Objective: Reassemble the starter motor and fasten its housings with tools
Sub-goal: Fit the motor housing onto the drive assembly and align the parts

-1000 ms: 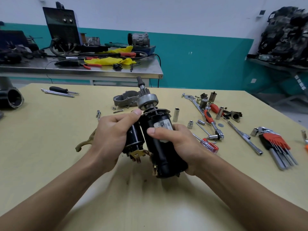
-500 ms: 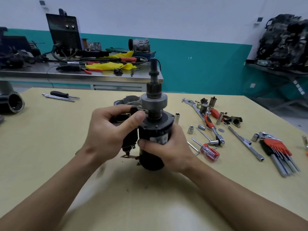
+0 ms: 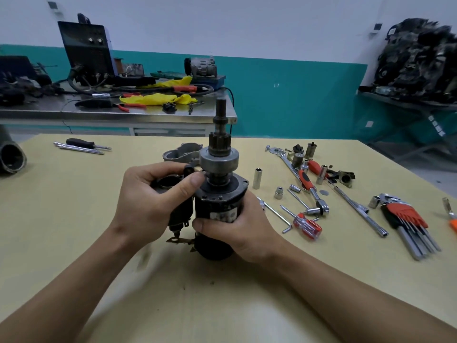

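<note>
Right hand [image 3: 243, 227]: wrapped round the upright black motor body [image 3: 217, 201].
Left hand [image 3: 148, 201]: curled round the smaller cylinder [image 3: 179, 214] alongside.
Above grip: bare geared shaft [image 3: 220, 142].
Behind grip: grey housing [image 3: 183, 152], unfitted.
Risk: a slack hold lets the cylinder slip out of line; brass tabs [image 3: 176, 241] below may bend on the table [image 3: 61, 219].

Matt black metal starter motor [image 3: 217, 206]; smooth pale wooden table [image 3: 74, 219].
</note>
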A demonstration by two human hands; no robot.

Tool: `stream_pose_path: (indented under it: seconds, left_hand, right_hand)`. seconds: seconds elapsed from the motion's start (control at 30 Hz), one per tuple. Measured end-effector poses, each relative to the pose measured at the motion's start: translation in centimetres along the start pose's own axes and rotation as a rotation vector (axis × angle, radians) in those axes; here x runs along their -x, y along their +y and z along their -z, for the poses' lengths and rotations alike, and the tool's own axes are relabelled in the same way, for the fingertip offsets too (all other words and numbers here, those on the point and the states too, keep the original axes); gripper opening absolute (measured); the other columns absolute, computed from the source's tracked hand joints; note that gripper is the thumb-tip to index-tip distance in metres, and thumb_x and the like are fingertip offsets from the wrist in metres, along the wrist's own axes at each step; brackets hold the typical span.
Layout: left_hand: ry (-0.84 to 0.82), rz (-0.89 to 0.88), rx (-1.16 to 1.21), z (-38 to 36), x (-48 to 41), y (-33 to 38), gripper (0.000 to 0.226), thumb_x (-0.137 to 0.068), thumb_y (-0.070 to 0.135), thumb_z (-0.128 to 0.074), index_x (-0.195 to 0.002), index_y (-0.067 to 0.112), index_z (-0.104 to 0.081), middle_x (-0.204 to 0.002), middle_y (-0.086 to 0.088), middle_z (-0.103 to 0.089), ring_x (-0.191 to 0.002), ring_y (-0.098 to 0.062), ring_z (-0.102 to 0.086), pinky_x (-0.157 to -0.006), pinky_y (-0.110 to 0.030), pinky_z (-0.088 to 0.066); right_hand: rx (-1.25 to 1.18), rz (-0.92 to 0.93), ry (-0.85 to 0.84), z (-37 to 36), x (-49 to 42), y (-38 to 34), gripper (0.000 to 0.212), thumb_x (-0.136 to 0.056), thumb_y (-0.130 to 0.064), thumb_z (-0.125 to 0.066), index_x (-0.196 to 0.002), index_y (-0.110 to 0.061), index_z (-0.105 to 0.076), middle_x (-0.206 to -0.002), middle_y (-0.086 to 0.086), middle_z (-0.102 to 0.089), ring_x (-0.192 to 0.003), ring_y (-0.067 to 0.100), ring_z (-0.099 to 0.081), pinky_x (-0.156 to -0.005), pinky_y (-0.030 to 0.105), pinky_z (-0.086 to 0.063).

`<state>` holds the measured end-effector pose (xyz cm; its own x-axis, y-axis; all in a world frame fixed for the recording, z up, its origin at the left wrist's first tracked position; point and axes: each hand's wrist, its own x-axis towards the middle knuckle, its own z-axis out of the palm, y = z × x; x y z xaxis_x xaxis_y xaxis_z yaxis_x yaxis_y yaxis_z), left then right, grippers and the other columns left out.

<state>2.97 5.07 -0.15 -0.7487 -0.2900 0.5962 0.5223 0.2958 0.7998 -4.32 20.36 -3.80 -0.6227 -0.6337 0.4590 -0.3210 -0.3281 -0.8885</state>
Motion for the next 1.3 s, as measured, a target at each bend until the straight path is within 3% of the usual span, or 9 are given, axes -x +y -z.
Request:
stream_pose_path:
  seconds: [0.13,0.37,0.6,0.8,0.9,1.0,1.1,1.17,1.3]
  left_hand:
    - [-0.019,0.022,-0.016,0.4,0.2,0.0,0.026,-0.071,0.039,-0.074,-0.085,0.018,-0.079,-0.084,-0.01,-0.077,-0.081,-0.035,-0.073,-0.07,-0.045,-0.058]
    - [-0.152,0.082,0.068,0.5,-0.2,0.3,0.013,-0.069,0.035,-0.072,-0.076,0.026,-0.077,-0.072,0.002,-0.073,-0.069,-0.013,-0.069,-0.064,-0.023,-0.056]
    - [-0.051,-0.077,-0.057,-0.5,0.9,0.1,0.012,-0.08,0.031,-0.067,-0.084,0.03,-0.079,-0.084,0.009,-0.077,-0.081,-0.008,-0.073,-0.071,-0.019,-0.056]
    - [0.074,-0.18,-0.179,-1.6,1.2,0.7,0.01,-0.081,0.031,-0.066,-0.087,0.034,-0.073,-0.084,0.02,-0.075,-0.079,-0.001,-0.072,-0.068,-0.011,-0.052]
    - [0.041,-0.117,-0.128,-1.4,0.9,0.8,0.012,-0.079,0.032,-0.063,-0.085,0.033,-0.074,-0.081,0.02,-0.076,-0.078,0.0,-0.072,-0.068,-0.012,-0.052]
    - [0.005,-0.085,-0.089,-0.7,0.7,0.5,0.014,-0.078,0.032,-0.063,-0.084,0.03,-0.076,-0.08,0.013,-0.077,-0.076,-0.004,-0.072,-0.067,-0.017,-0.054]
    - [0.006,-0.062,-0.058,-0.1,0.6,0.2,0.015,-0.077,0.033,-0.064,-0.083,0.026,-0.076,-0.079,0.007,-0.077,-0.074,-0.009,-0.071,-0.066,-0.023,-0.056]
    - [0.006,-0.061,-0.051,0.0,0.6,0.0,0.015,-0.077,0.032,-0.064,-0.083,0.025,-0.077,-0.079,0.007,-0.077,-0.075,-0.01,-0.071,-0.066,-0.024,-0.057]
    - [-0.014,-0.072,-0.048,0.0,0.8,-0.1,0.015,-0.078,0.031,-0.064,-0.086,0.025,-0.076,-0.08,0.012,-0.077,-0.077,-0.005,-0.072,-0.068,-0.018,-0.054]
  right_hand:
    - [-0.014,0.014,-0.012,0.0,0.1,0.2,0.051,-0.08,0.009,-0.075,-0.112,-0.029,-0.064,-0.099,-0.014,-0.073,-0.095,0.004,-0.069,-0.08,0.018,-0.054]
    - [0.012,0.078,0.026,-0.2,0.8,0.6,0.04,-0.078,0.016,-0.073,-0.111,-0.004,-0.062,-0.095,-0.007,-0.072,-0.089,0.01,-0.069,-0.077,0.024,-0.055]
    - [-0.005,0.073,0.076,-0.6,1.2,0.1,0.042,-0.077,0.006,-0.075,-0.107,-0.021,-0.064,-0.093,-0.007,-0.074,-0.088,0.012,-0.072,-0.076,0.023,-0.056]
    - [-0.003,0.063,0.127,-0.8,1.0,0.3,0.042,-0.077,0.007,-0.075,-0.111,-0.015,-0.065,-0.094,0.0,-0.075,-0.086,0.016,-0.073,-0.074,0.026,-0.057]
    - [0.003,0.042,0.044,-0.2,0.7,0.0,0.042,-0.077,0.009,-0.073,-0.113,-0.011,-0.065,-0.096,-0.003,-0.075,-0.089,0.014,-0.072,-0.078,0.026,-0.056]
    - [0.013,0.012,-0.012,0.1,0.5,-0.5,0.046,-0.075,0.009,-0.073,-0.106,-0.025,-0.069,-0.095,-0.001,-0.073,-0.091,0.015,-0.069,-0.081,0.031,-0.059]
    - [0.063,0.001,-0.026,0.0,0.3,-0.5,0.04,-0.074,0.009,-0.073,-0.106,-0.014,-0.067,-0.091,-0.001,-0.071,-0.087,0.013,-0.068,-0.079,0.028,-0.058]
    - [0.08,0.0,-0.032,0.0,0.3,-0.3,0.037,-0.074,0.009,-0.073,-0.107,-0.006,-0.064,-0.09,0.005,-0.07,-0.086,0.014,-0.067,-0.078,0.028,-0.058]
    - [0.067,0.024,-0.062,0.1,0.3,-0.5,0.037,-0.074,0.008,-0.073,-0.103,-0.014,-0.066,-0.094,0.018,-0.067,-0.088,0.016,-0.066,-0.08,0.033,-0.057]
